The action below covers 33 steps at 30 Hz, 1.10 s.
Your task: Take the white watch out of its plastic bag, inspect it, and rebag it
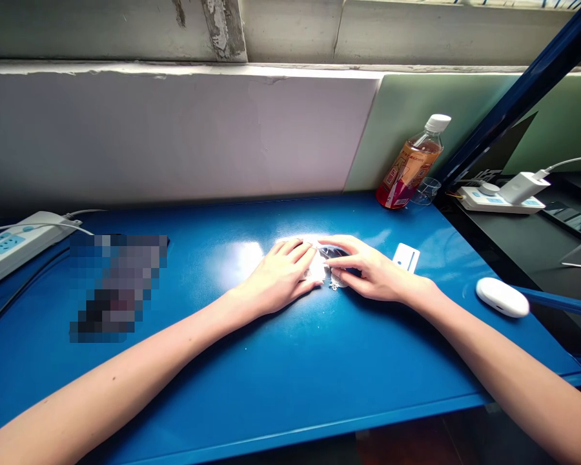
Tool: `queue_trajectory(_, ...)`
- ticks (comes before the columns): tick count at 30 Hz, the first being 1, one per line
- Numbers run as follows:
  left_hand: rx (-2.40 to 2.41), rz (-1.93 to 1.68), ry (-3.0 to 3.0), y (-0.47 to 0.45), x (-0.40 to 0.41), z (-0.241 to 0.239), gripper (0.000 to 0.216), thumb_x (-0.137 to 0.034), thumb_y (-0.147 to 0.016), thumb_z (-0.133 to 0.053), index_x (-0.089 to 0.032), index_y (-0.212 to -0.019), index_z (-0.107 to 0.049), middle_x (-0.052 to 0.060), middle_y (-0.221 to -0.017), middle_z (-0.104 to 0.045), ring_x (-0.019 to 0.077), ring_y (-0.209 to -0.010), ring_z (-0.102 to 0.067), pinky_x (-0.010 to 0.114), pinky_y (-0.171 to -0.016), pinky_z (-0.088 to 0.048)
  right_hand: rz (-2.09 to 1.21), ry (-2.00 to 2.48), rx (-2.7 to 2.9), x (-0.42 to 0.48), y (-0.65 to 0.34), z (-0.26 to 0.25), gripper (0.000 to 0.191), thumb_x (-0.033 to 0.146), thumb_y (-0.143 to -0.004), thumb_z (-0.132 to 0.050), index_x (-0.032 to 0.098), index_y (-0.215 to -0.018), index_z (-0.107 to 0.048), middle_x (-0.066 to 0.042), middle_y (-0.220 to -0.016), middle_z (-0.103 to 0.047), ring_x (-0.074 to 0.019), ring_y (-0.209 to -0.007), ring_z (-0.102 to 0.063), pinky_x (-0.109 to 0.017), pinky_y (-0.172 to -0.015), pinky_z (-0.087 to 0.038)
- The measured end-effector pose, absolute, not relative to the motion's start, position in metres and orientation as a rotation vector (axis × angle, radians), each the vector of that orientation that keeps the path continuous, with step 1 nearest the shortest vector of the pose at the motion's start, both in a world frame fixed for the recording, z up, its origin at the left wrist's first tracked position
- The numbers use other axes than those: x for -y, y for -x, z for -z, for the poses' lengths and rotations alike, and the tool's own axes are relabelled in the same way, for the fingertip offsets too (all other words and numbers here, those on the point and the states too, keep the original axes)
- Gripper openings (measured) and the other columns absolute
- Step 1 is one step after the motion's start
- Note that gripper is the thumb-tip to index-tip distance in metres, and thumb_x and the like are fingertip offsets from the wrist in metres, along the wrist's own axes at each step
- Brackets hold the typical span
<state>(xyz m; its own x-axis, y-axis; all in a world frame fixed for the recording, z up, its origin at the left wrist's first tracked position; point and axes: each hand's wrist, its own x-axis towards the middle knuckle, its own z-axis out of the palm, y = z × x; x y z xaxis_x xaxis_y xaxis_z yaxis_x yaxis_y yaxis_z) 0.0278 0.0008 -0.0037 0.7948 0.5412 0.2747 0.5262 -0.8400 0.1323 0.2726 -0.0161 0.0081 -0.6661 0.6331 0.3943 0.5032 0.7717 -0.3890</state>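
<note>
My left hand [281, 274] lies flat on the blue table [271, 374], fingers pressing on a small white, crumpled thing [319, 270] in a bright glare patch. My right hand [368, 268] meets it from the right, fingertips pinching at the same small thing beside a dark round object [332, 252]. What exactly the fingers hold is hidden by glare and the hands. A small white rectangular card [406, 257] lies just right of my right hand.
A tea bottle [409, 169] and a small clear cup [427, 190] stand at the back right. A white oval case [502, 297] lies near the right edge. Power strips sit at far left [14, 245] and on the black side table [501, 199]. A blurred patch [116, 287] lies left.
</note>
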Motion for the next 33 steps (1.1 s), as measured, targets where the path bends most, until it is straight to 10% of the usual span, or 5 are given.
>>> queue_trajectory(11,-0.965,-0.316,-2.988,-0.03,0.002,0.0,0.065,-0.055,-0.102,-0.044,-0.006,-0.144,-0.05,0.021,-0.148,-0.051,0.0372,-0.139,-0.046,0.05,-0.112,-0.038,-0.004,1.136,2.403,0.009,-0.287,-0.012,0.032,0.022,-0.096,-0.053,0.013,-0.123,-0.068,-0.015,-0.11,-0.077,-0.0313,-0.107,-0.07,-0.047,-0.091,-0.059)
queue_trajectory(18,-0.962,-0.335,-3.0,-0.03,0.002,0.001,0.066,-0.055,-0.102,-0.043,-0.005,-0.144,-0.05,0.021,-0.147,-0.053,0.0366,-0.138,-0.047,0.049,-0.112,-0.039,-0.343,1.023,2.365,0.014,-0.286,-0.012,0.051,0.015,-0.093,-0.054,0.018,-0.144,-0.05,-0.008,-0.11,-0.078,-0.0231,-0.1,-0.075,-0.037,-0.087,-0.06)
queue_trajectory(33,-0.987,-0.303,-2.998,-0.031,0.003,0.001,0.071,-0.058,-0.102,-0.037,-0.002,-0.145,-0.045,0.022,-0.148,-0.051,0.0353,-0.139,-0.046,0.047,-0.114,-0.035,-0.226,0.858,2.551,0.02,-0.272,-0.012,0.032,0.032,-0.094,-0.063,0.013,-0.118,-0.069,-0.019,-0.129,-0.069,-0.0328,-0.126,-0.061,-0.05,-0.103,-0.055)
